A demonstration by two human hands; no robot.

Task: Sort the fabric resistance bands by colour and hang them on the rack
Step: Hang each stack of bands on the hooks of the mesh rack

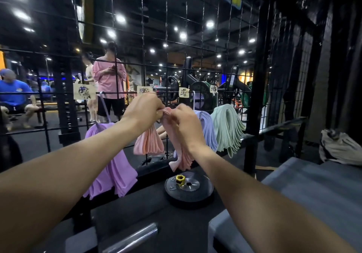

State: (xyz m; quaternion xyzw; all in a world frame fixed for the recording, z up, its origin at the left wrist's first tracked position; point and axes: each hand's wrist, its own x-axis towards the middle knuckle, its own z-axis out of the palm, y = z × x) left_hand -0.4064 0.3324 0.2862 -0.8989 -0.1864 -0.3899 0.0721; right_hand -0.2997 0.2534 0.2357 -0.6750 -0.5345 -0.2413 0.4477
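A black wire grid rack (166, 43) stands in front of me with paper labels (144, 91) along one bar. Several pink bands (148, 143) hang in a thick bunch at its middle. My left hand (144, 108) and my right hand (183, 121) both grip the top of this pink bunch, close together. Purple bands (115, 166) hang to the left, partly behind my left forearm. Lavender bands (208, 133) and mint green bands (227, 127) hang to the right on their hooks.
A black weight plate (189, 187) with a yellow collar (180, 179) lies on the dark surface below the rack. A chrome bar end (133, 237) is near the bottom. A grey padded bench (313, 190) and a beige bag (338, 147) are at the right. People stand beyond the grid at the left.
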